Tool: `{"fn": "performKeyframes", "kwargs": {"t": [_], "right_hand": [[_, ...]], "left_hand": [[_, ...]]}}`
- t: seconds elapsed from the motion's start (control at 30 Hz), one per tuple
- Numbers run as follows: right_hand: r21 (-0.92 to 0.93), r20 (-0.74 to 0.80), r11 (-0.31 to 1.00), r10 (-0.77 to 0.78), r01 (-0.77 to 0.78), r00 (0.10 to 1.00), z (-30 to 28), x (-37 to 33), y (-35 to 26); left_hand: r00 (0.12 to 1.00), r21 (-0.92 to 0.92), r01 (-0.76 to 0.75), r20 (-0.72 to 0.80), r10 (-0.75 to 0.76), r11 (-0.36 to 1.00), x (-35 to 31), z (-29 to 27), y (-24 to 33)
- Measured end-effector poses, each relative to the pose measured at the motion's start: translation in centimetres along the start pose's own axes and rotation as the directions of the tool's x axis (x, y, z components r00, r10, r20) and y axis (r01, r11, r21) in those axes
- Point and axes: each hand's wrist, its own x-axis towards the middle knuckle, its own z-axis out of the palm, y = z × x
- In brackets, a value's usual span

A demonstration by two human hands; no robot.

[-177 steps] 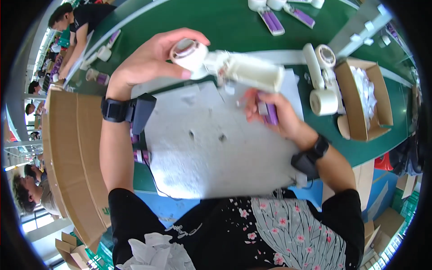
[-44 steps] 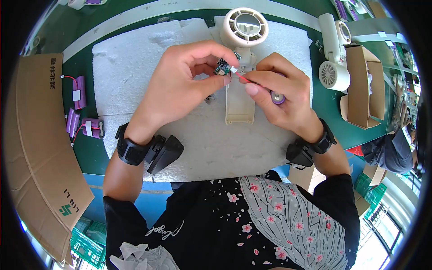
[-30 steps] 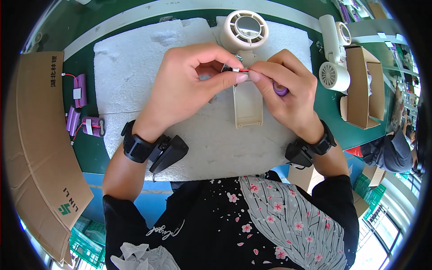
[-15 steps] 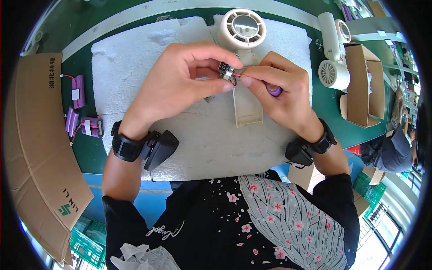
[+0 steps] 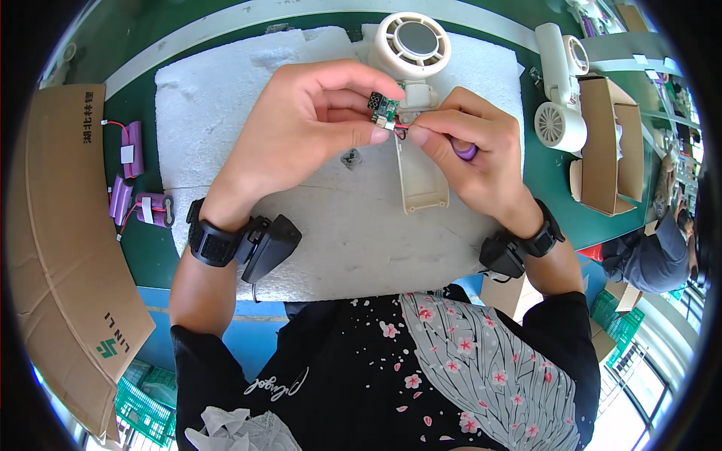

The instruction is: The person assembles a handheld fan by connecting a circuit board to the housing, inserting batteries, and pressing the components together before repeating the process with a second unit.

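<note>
My left hand (image 5: 304,124) pinches a small green circuit board (image 5: 387,107) by its edges, between thumb and fingertips. A white connector with red and black wires (image 5: 401,128) sits at the board's lower edge. My right hand (image 5: 474,146) grips those wires close to the connector with thumb and forefinger. A purple battery cell (image 5: 464,149) shows within the right hand, mostly hidden by the fingers. Beneath both hands lies a cream handheld fan (image 5: 411,45), its round head at the far end and its open handle shell (image 5: 423,184) toward me.
A white foam sheet (image 5: 323,233) covers the green table. Several purple battery packs (image 5: 131,150) with wires lie at the left, beside a large cardboard box (image 5: 68,225). At the right are more fan bodies (image 5: 558,124) and an open carton (image 5: 605,146). A person (image 5: 647,255) sits farther right.
The circuit board has tilted so more of its green face shows. The right hand has shifted slightly right and down with the wires. The fan has shifted slightly right.
</note>
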Motion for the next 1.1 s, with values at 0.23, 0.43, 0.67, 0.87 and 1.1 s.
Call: {"fn": "performKeyframes", "kwargs": {"t": [0.23,0.43,0.67,0.87,1.1], "right_hand": [[-0.031,-0.012,0.998,0.057,-0.057,0.998,-0.1,0.1,-0.3],[-0.031,-0.017,0.999,0.010,-0.011,1.000,0.1,-0.1,0.0],[-0.034,0.035,0.994,-0.103,0.105,0.994,0.1,0.0,0.1],[-0.026,0.026,0.998,0.054,-0.053,0.998,-0.2,-0.5,-0.2],[-0.118,-0.171,0.993,0.003,-0.024,0.985,1.4,0.0,-1.0]], "left_hand": [[0.999,-0.008,-0.035,-0.029,0.035,0.999,0.1,0.3,-0.1],[0.997,0.082,-0.057,-0.052,0.061,0.995,-0.1,0.8,0.1],[0.991,0.154,-0.083,-0.091,0.098,0.985,-0.1,1.1,-0.5],[0.957,0.442,-0.275,0.037,0.289,0.854,-0.1,1.1,-0.4],[0.964,0.512,-0.227,-0.001,0.265,0.828,-0.4,1.6,0.0]]}}
